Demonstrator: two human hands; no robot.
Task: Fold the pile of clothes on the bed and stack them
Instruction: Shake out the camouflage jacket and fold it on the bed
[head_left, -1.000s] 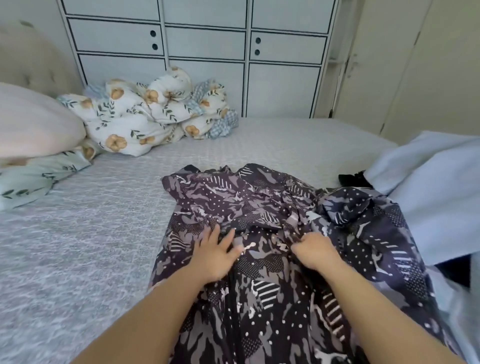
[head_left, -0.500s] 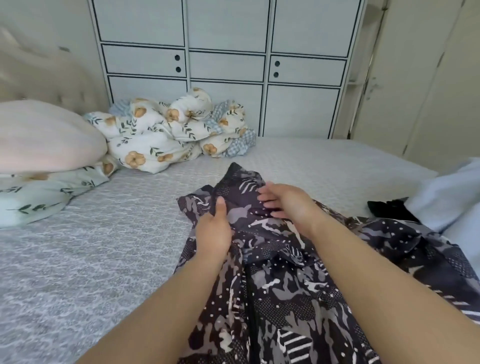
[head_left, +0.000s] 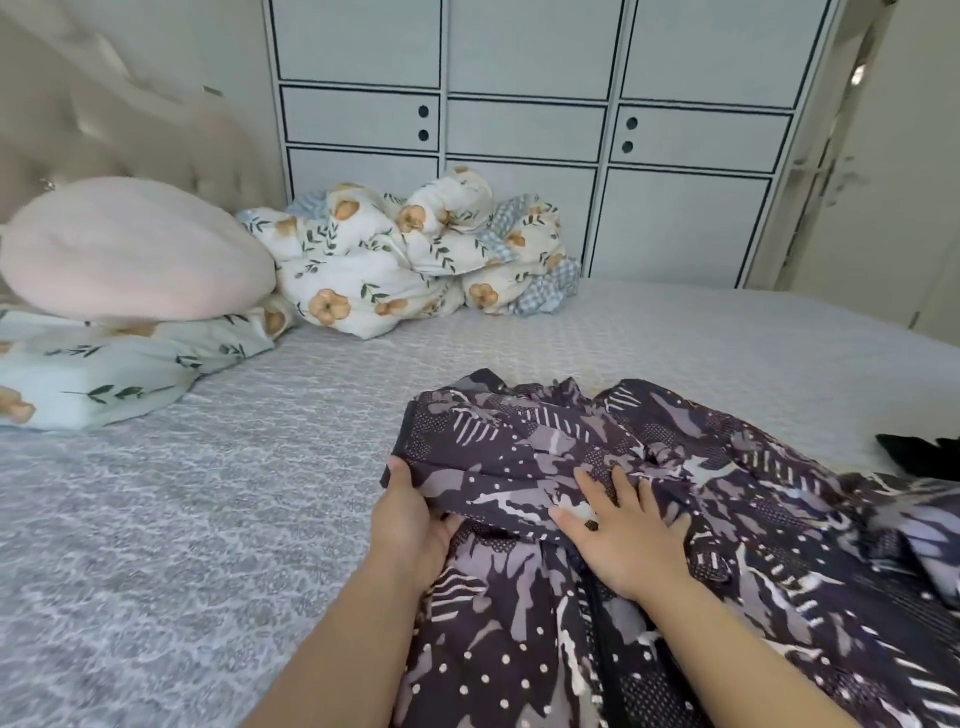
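Note:
A dark purple patterned garment (head_left: 649, 597) with white dots and stripes lies spread on the grey bed (head_left: 182, 519), its far part folded over toward me. My left hand (head_left: 410, 525) grips the folded edge at its left side, thumb on top and fingers tucked under the cloth. My right hand (head_left: 623, 530) lies flat on the fold with fingers spread, pressing it down. A black piece of clothing (head_left: 919, 452) peeks in at the right edge.
A pink pillow (head_left: 130, 249) sits on a floral pillow (head_left: 104, 369) at the left. A bunched floral duvet (head_left: 405, 249) lies against white cabinets (head_left: 519, 130) at the far side. Bare grey bedspread stretches left of the garment.
The garment's far end has been folded back toward me. Both hands pulled nearer; the left now grips the fold's edge, the right lies flat on it. The view shifted left, hiding the light blue cloth.

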